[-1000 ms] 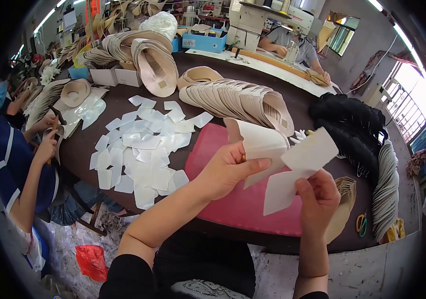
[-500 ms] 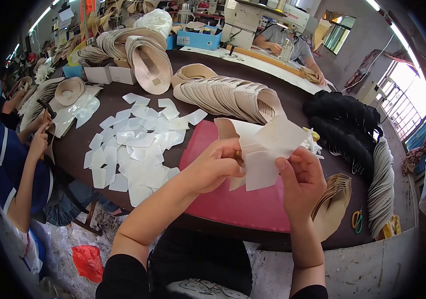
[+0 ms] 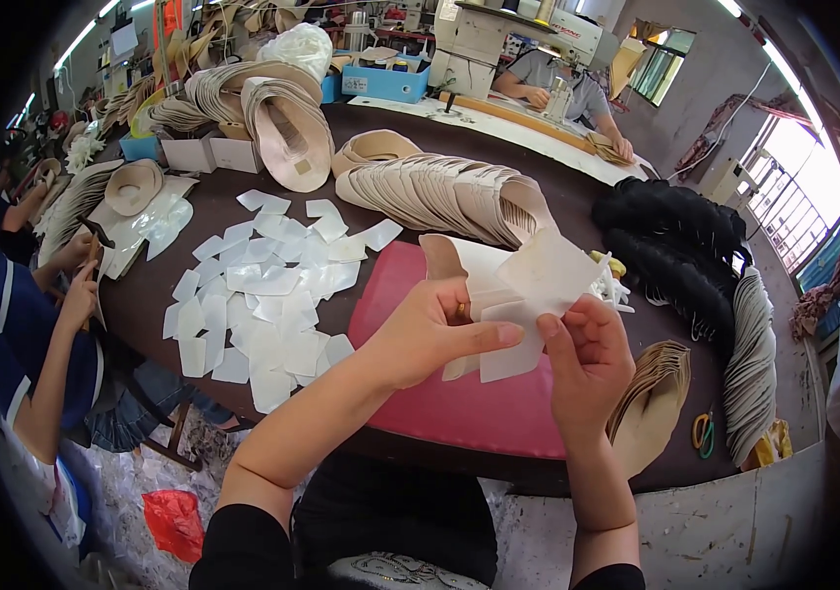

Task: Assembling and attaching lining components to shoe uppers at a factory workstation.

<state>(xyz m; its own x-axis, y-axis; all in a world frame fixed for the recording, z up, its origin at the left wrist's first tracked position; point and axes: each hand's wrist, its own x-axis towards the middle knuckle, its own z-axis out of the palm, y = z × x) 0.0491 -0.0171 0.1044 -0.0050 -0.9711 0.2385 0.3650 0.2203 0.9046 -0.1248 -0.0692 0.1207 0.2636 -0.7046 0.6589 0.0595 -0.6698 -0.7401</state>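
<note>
My left hand (image 3: pixel 420 339) grips a beige shoe upper (image 3: pixel 442 258) with a pale lining, its thumb stretched across the white pieces on it. On the near side of the upper lie a white stiffener piece (image 3: pixel 550 267), raised at the upper right, and another overlapping below it. My right hand (image 3: pixel 589 364) pinches the edge of the white pieces between thumb and fingers; its other fingers are curled. Both hands are above a red mat (image 3: pixel 498 418), close together. Left of the mat spreads a pile of loose white stiffener pieces (image 3: pixel 267 295).
Beyond the mat stands a row of nested beige uppers (image 3: pixel 430 187). Black uppers (image 3: pixel 670 251), a folded tan stack (image 3: pixel 651 403) and small scissors (image 3: pixel 703 435) lie at right. A co-worker's hand (image 3: pixel 79 295) holds a hammer at left; another person sits behind a sewing machine (image 3: pixel 474 59).
My left thumb has straightened out to the right over the white pieces, where it was bent back before. My right hand keeps its pinch. The whole view has shifted slightly.
</note>
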